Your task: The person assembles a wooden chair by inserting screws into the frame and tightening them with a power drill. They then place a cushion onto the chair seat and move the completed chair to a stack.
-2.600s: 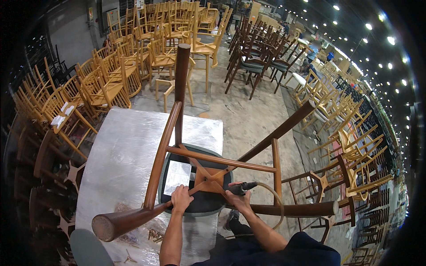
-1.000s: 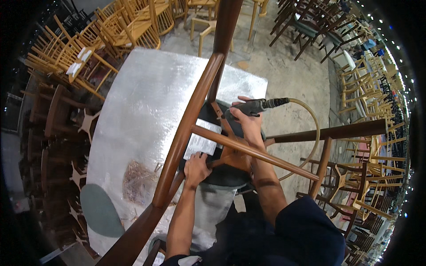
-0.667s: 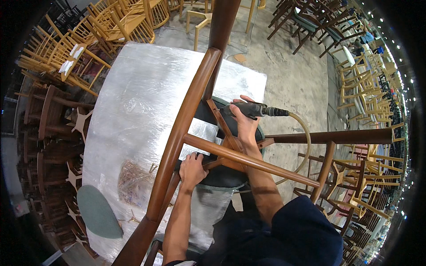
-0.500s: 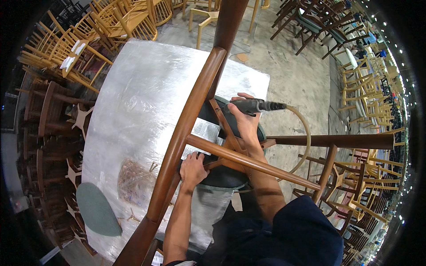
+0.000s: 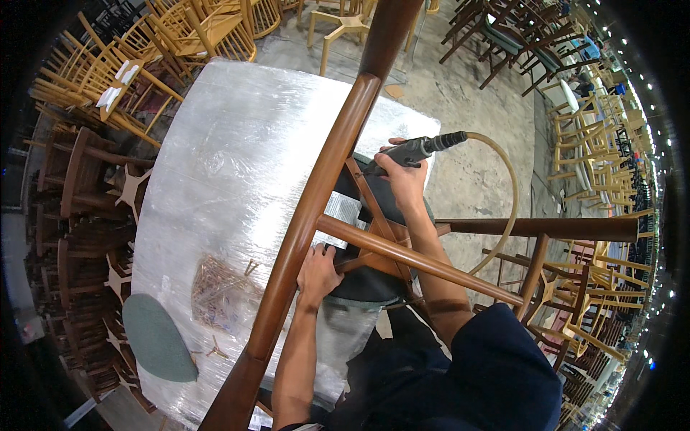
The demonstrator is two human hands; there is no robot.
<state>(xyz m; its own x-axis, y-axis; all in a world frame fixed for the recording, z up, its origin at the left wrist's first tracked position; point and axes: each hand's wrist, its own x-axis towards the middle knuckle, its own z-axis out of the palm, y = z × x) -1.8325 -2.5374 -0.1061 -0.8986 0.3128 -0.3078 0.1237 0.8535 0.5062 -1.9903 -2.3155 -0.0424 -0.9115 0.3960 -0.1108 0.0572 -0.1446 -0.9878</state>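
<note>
A dark brown wooden chair point(image 5: 305, 215) lies bottom up before me, its dark seat pad point(image 5: 366, 287) under crossed wooden braces point(image 5: 379, 205). In my right hand point(image 5: 405, 176) is a black and grey air screwdriver point(image 5: 413, 151), its front end at the far end of one brace. The tip and any screw there are hidden. My left hand point(image 5: 318, 275) has its fingers curled against the near-left part of the braces and seat. A printed white label point(image 5: 345, 209) shows on the seat's underside.
Plastic film covers the work surface point(image 5: 215, 158). Loose screws point(image 5: 219, 287) and a green pad point(image 5: 158, 337) lie on it at left. A pale hose point(image 5: 515, 194) loops from the tool. Stacked chairs stand all round, light ones point(image 5: 201, 36) at far left.
My right hand has tilted the screwdriver, its hose end rising away from me. The chair has shifted slightly to the right, and my left hand has moved with it.
</note>
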